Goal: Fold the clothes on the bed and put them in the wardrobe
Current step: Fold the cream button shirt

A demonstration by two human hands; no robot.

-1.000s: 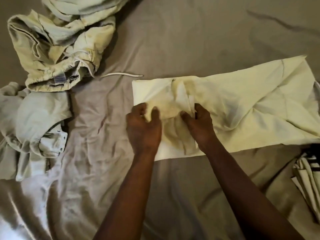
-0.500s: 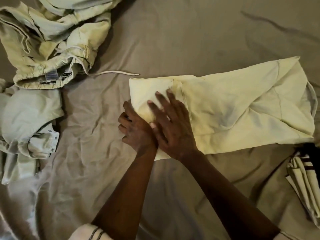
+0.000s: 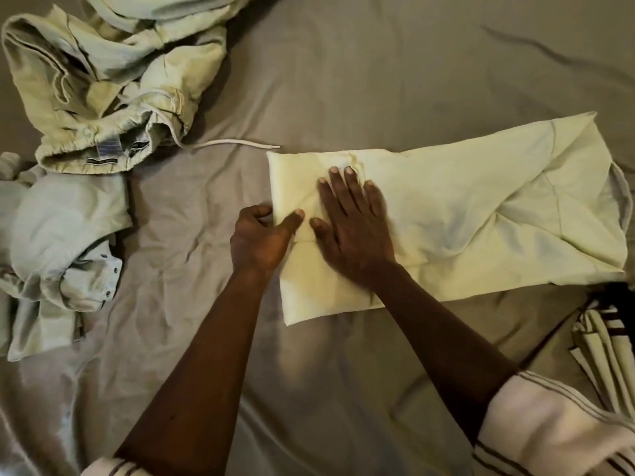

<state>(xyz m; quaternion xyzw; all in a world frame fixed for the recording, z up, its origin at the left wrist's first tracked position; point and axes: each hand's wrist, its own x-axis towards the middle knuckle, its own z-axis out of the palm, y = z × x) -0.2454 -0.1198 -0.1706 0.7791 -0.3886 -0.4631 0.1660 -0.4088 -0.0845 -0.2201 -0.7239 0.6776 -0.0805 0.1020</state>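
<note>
Pale yellow folded cloth garment (image 3: 481,214) lies flat on the grey-brown bed sheet (image 3: 378,63), long axis left to right, in front of me. My right hand (image 3: 354,231) rests palm down on its left part, fingers straight and slightly spread, pressing the fabric. My left hand (image 3: 257,242) grips the garment's left edge: thumb on top, fingers curled, apparently tucked under the fold, though that is hard to see. Crumpled pale green drawstring trousers (image 3: 103,80) lie well apart, far left.

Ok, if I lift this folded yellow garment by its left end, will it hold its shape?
Probably not. The yellow garment looks thin and soft, wrinkling by the fingertips of the flat right hand, so it would likely droop. Its long right part, loosely creased, would probably sag and open. It seems light.
</note>
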